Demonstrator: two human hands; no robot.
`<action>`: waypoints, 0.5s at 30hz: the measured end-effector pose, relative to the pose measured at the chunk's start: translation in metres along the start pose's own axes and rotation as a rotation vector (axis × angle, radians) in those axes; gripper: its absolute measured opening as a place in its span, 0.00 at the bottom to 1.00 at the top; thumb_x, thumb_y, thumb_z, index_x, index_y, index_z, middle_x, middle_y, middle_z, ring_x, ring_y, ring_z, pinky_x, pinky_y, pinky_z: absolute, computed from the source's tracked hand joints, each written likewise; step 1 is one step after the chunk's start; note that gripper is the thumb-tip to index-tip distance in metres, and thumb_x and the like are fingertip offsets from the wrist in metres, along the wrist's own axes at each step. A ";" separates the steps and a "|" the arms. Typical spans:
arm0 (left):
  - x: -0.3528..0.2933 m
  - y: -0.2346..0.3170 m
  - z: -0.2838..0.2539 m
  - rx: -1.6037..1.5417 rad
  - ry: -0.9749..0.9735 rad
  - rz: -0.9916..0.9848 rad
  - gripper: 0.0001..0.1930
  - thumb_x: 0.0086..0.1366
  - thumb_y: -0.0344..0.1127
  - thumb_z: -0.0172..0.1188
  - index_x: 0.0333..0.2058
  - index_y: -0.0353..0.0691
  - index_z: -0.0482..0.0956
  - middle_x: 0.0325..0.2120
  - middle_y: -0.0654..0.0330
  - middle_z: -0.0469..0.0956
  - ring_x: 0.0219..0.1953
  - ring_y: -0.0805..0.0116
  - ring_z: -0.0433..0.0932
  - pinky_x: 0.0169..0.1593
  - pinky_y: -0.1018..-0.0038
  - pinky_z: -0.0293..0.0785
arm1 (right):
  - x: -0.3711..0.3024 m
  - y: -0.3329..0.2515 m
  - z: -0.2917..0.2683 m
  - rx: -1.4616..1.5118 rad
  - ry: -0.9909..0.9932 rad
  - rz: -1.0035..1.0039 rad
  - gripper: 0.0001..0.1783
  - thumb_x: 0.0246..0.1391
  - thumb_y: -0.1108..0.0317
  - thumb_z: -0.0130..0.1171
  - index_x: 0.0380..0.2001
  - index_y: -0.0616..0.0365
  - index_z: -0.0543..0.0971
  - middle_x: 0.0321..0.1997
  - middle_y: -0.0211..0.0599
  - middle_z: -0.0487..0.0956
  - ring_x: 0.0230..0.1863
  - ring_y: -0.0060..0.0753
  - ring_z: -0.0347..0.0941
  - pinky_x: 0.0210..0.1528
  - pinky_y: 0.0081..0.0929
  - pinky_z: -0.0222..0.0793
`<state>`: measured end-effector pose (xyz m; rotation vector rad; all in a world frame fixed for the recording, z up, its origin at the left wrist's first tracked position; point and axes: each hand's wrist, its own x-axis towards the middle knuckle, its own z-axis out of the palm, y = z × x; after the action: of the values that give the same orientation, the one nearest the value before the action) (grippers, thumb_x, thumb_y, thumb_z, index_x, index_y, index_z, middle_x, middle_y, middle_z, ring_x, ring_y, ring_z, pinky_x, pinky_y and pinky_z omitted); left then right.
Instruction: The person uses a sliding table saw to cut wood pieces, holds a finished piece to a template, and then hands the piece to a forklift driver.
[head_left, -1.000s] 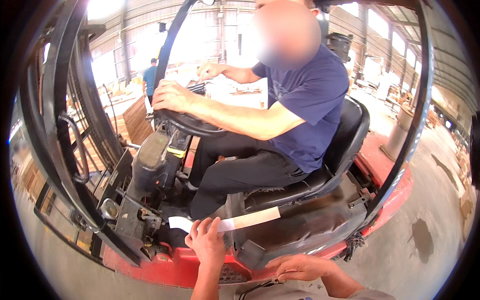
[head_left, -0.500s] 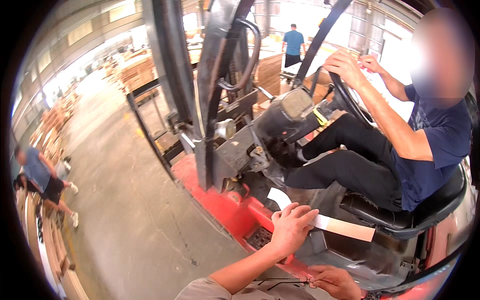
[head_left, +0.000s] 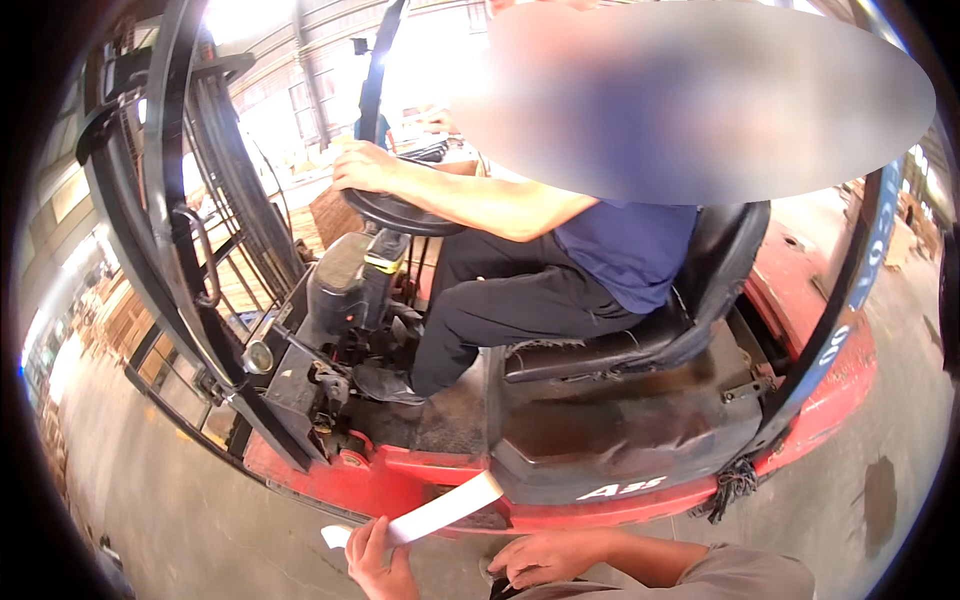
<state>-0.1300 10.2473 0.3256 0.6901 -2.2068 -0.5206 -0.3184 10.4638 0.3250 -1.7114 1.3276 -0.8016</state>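
Observation:
At the lower edge, my left hand is closed around a long white strip, thin and flat like paper or veneer. The strip slants up to the right, its far end in front of the red forklift; its short end sticks out left of my fingers. To the right, my right hand is bent with its fingers together. It held thin-framed eyeglasses a moment earlier; now its fingers mostly hide what is in it, and only a small dark bit shows beneath them.
A person in a navy shirt and black trousers sits on the forklift's black seat, one hand on the steering wheel. The mast rises at the left. Stacked boards stand behind it on the concrete floor.
The view has swung right, bringing the forklift's seat and rear into sight. My left hand and the strip now appear lower and farther left. The eyeglasses are no longer clearly visible.

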 end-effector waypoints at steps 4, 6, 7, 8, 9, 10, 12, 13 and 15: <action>-0.038 0.001 -0.012 0.061 -0.058 -0.065 0.25 0.54 0.24 0.67 0.53 0.41 0.81 0.50 0.52 0.78 0.54 0.53 0.74 0.61 0.60 0.70 | -0.018 0.009 0.026 0.085 0.096 -0.018 0.14 0.64 0.63 0.54 0.33 0.65 0.76 0.59 0.53 0.75 0.61 0.51 0.70 0.61 0.40 0.65; -0.052 -0.004 -0.018 0.049 -0.066 -0.119 0.25 0.54 0.23 0.66 0.53 0.40 0.81 0.50 0.51 0.78 0.54 0.51 0.74 0.60 0.59 0.70 | -0.020 0.008 0.029 0.091 0.085 -0.004 0.14 0.64 0.63 0.55 0.33 0.65 0.76 0.59 0.54 0.75 0.61 0.52 0.70 0.61 0.40 0.66; -0.057 -0.009 -0.019 0.007 -0.058 -0.150 0.25 0.54 0.23 0.65 0.53 0.40 0.81 0.50 0.50 0.78 0.54 0.50 0.74 0.60 0.58 0.70 | -0.020 0.008 0.031 0.088 0.078 -0.001 0.14 0.64 0.63 0.55 0.33 0.66 0.76 0.59 0.54 0.75 0.61 0.52 0.70 0.61 0.40 0.66; -0.061 -0.011 -0.021 -0.039 -0.050 -0.182 0.25 0.54 0.22 0.64 0.53 0.40 0.81 0.50 0.49 0.78 0.54 0.49 0.74 0.60 0.58 0.70 | -0.020 0.007 0.032 0.084 0.071 0.004 0.14 0.64 0.63 0.55 0.33 0.66 0.76 0.59 0.55 0.75 0.61 0.52 0.70 0.61 0.40 0.66; -0.063 -0.014 -0.022 -0.085 -0.042 -0.214 0.25 0.54 0.22 0.63 0.53 0.39 0.81 0.50 0.48 0.78 0.54 0.48 0.74 0.60 0.57 0.70 | -0.019 0.007 0.033 0.055 0.060 0.028 0.14 0.64 0.62 0.55 0.34 0.64 0.77 0.61 0.52 0.74 0.62 0.51 0.70 0.61 0.40 0.66; -0.066 -0.015 -0.024 -0.048 -0.044 -0.192 0.25 0.54 0.22 0.63 0.53 0.39 0.80 0.50 0.48 0.78 0.53 0.48 0.75 0.60 0.57 0.70 | -0.018 0.006 0.034 0.028 0.050 0.054 0.14 0.65 0.61 0.55 0.35 0.62 0.78 0.62 0.50 0.74 0.62 0.49 0.70 0.61 0.39 0.67; -0.060 -0.009 -0.032 0.025 -0.043 -0.143 0.25 0.53 0.21 0.61 0.53 0.38 0.80 0.50 0.47 0.78 0.53 0.47 0.75 0.59 0.56 0.70 | -0.014 -0.002 0.030 -0.006 0.060 0.066 0.14 0.65 0.61 0.55 0.35 0.62 0.78 0.62 0.50 0.74 0.62 0.49 0.70 0.60 0.40 0.68; -0.059 -0.011 -0.033 0.017 -0.040 -0.134 0.25 0.53 0.22 0.61 0.53 0.38 0.80 0.50 0.47 0.78 0.53 0.47 0.75 0.59 0.56 0.70 | -0.011 -0.009 0.028 -0.009 0.078 0.055 0.14 0.64 0.61 0.55 0.34 0.64 0.77 0.61 0.53 0.74 0.61 0.51 0.71 0.60 0.41 0.68; -0.057 -0.015 -0.036 0.005 -0.031 -0.111 0.26 0.53 0.22 0.61 0.53 0.38 0.80 0.50 0.47 0.78 0.53 0.46 0.74 0.59 0.56 0.70 | -0.004 -0.011 0.030 -0.031 0.122 0.010 0.15 0.64 0.61 0.55 0.34 0.65 0.77 0.60 0.56 0.75 0.61 0.53 0.71 0.60 0.42 0.67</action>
<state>-0.0652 10.2658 0.3089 0.8162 -2.2081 -0.5859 -0.2884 10.4758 0.3203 -1.7010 1.4363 -0.8959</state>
